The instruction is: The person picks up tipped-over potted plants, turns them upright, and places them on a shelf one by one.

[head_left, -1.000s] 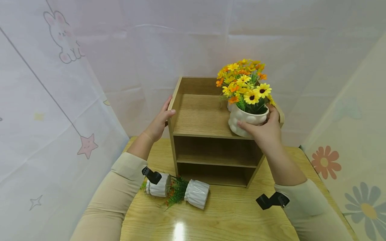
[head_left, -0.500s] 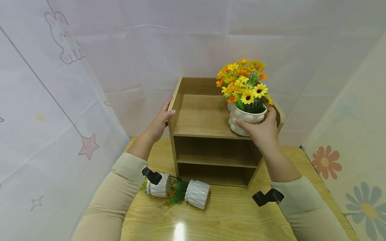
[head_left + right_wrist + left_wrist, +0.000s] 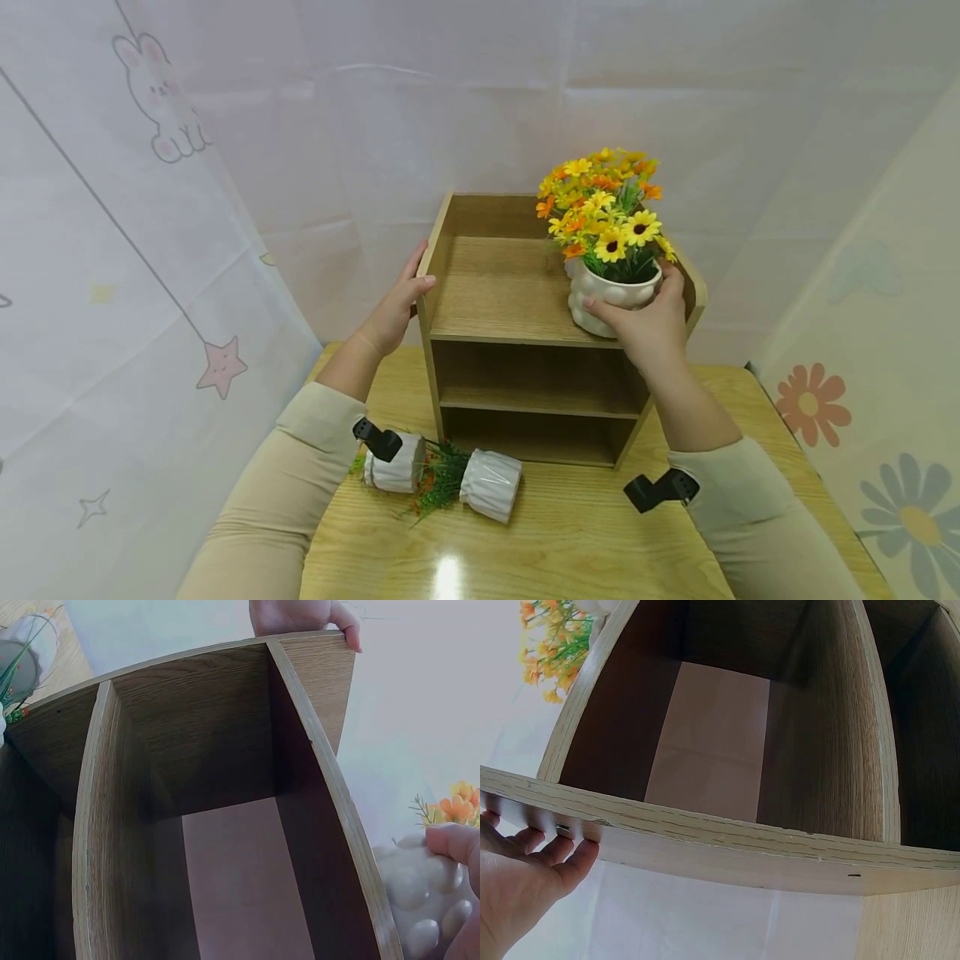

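On the top board of a small wooden shelf unit, at its right side, stands a cream bubble-textured flowerpot with yellow dark-centred flowers. My right hand grips this pot, thumb on its front and fingers round its right side. In the right wrist view the thumb presses on the knobbly wall of the flowerpot. My left hand rests flat against the unit's left outer panel. The left wrist view shows the fingertips touching that panel from outside.
Orange and yellow flowers rise just behind the held pot, their own pot mostly hidden. Two white pleated pots with greenery lie on their sides on the wooden table, before the unit's lower left. Printed fabric walls enclose the table.
My right hand has shifted the cream flowerpot slightly left and back on the top board, the right forearm following. The left hand has stayed against the side panel.
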`<state>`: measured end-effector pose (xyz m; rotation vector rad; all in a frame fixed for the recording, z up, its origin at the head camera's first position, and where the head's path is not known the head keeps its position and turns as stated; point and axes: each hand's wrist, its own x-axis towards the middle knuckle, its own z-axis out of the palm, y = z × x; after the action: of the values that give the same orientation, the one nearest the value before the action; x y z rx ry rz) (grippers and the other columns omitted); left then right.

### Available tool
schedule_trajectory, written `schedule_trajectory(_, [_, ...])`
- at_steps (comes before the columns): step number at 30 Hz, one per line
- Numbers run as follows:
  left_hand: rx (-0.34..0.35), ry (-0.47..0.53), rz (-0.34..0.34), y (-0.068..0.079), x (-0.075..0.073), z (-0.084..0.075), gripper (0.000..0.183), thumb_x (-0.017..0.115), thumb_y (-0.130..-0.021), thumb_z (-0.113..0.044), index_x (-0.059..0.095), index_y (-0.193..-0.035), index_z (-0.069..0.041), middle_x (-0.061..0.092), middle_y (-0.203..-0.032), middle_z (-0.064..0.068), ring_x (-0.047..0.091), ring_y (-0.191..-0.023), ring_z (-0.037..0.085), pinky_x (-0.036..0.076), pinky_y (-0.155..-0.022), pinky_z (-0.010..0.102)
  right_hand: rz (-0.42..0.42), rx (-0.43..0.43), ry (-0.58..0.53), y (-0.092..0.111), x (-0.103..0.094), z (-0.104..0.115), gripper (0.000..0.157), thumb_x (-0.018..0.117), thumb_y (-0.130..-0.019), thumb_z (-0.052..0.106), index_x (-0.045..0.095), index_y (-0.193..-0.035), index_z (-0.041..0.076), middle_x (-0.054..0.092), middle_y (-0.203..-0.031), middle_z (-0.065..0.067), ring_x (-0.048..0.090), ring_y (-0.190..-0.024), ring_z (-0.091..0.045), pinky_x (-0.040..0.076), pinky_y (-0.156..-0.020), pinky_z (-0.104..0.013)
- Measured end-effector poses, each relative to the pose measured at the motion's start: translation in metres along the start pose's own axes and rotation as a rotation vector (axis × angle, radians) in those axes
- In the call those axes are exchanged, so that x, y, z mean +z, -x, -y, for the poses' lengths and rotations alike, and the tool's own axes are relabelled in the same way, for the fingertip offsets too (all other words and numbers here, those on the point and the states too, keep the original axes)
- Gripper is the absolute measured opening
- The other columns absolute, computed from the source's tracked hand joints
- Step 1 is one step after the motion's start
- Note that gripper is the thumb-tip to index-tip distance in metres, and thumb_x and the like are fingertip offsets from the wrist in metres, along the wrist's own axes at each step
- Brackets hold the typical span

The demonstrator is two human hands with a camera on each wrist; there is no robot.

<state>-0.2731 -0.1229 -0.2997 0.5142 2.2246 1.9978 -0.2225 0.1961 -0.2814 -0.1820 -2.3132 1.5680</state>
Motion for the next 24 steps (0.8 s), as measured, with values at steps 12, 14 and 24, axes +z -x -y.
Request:
schedule_trajectory(12, [0.004, 0.015, 0.014, -0.0055, -0.0022, 0.0051, 0.078, 0.04, -0.092, -0.037, 0.0, -0.158, -0.036, -0.004, -0.166, 0.0, 0.012, -0.148, 0.028, 0.009, -0.118, 0.058, -0.024, -0.008, 0.015, -0.0024, 0.0043, -0.0032, 0.112, 0.084, -0.073, 0.034, 0.011, -0.155, 0.014, 0.024, -0.16, -0.006, 0.027, -0.146, -0.022, 0.025, -0.119, -0.039])
schedule_trajectory(14, [0.005, 0.016, 0.018, -0.0064, -0.003, 0.006, 0.077, 0.039, -0.092, -0.036, -0.001, -0.158, -0.036, -0.005, -0.166, 0.0, 0.011, -0.148, 0.028, 0.009, -0.118, 0.058, -0.028, -0.018, 0.016, -0.0019, 0.0048, -0.0035, 0.112, 0.084, -0.073, 0.034, 0.011, -0.155, 0.014, 0.025, -0.16, -0.007, 0.027, -0.146, -0.022, 0.025, -0.119, -0.04])
schedule_trajectory(24, [0.017, 0.017, 0.02, -0.0049, -0.0037, 0.0053, 0.079, 0.039, -0.092, -0.035, -0.003, -0.159, -0.031, -0.005, -0.166, 0.001, 0.01, -0.149, 0.028, 0.009, -0.118, 0.058, -0.059, -0.083, 0.057, 0.0051, 0.0066, -0.0069, 0.115, 0.083, -0.073, 0.042, 0.008, -0.156, 0.016, 0.021, -0.16, -0.01, 0.023, -0.147, -0.024, 0.023, -0.119, -0.044])
